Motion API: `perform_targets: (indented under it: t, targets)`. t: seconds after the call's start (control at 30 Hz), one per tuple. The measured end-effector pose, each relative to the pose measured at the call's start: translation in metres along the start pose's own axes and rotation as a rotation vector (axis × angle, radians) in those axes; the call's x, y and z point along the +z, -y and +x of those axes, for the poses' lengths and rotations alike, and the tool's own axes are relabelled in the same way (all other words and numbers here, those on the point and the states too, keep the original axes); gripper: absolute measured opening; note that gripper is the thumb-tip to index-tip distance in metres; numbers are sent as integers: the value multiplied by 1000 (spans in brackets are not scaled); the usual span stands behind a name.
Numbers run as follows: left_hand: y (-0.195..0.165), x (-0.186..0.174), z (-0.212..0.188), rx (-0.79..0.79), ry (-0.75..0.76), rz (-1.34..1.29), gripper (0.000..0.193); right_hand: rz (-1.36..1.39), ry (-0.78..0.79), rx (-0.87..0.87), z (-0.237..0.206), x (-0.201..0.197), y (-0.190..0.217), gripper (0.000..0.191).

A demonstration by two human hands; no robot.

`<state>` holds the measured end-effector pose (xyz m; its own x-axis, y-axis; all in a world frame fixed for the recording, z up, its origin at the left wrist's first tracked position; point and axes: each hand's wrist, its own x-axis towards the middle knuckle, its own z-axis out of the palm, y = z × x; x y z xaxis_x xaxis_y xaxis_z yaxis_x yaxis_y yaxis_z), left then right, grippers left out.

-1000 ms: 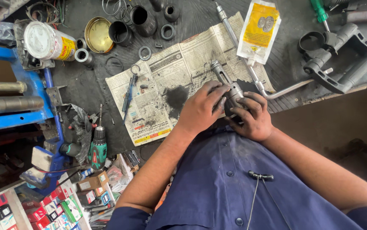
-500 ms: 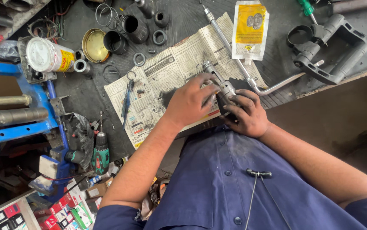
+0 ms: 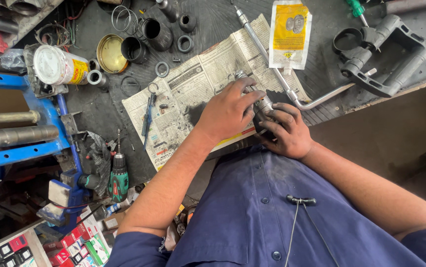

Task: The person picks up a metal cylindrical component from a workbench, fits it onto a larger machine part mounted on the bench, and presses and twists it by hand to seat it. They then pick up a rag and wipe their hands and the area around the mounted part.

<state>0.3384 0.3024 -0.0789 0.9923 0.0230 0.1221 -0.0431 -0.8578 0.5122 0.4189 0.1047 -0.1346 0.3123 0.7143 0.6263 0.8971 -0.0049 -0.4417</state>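
Metal shaft part, a short grey cylinder with a stepped end, sits in both of my hands over the near right corner of the newspaper spread on the dark bench mat. My left hand wraps over it from the left, fingers curled together and pressed down on its upper side. My right hand cups the lower, darker end from the near right, fingers closed around it; whatever lies under that palm I cannot see.

I judge it solid steel: heavy for its size, rigid, not fragile, and probably greasy given the smudged paper, so slippery. The best hold looks like the thicker dark body, with the narrow bright stem left free.

Room is tight on the far side. A long bent steel rod runs just beyond my fingers, and a yellow packet lies on it further off. To the far right sits a grey plastic housing, well apart. Left of the newspaper are black sleeves, loose rings and a white can. The bench edge runs close by my right wrist, so a dropped part could roll off there. The open paper to the left gives the freest space for setting it down.
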Motion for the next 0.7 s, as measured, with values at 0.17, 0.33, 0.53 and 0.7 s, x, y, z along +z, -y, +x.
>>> perform_targets:
  t: [0.17, 0.33, 0.53, 0.7]
  targets:
    - [-1, 0, 2, 28, 3, 41, 41, 1, -3, 0, 1, -1, 0, 52]
    - [-4, -6, 6, 81, 65, 102, 39, 7, 7, -4, 2, -3, 1, 52]
    - [8, -14, 9, 6, 53, -135, 28, 9, 0, -4, 4, -4, 2, 50]
    - [22, 4, -9, -216, -16, -676, 36, 41, -3, 41, 2, -2, 3, 46]
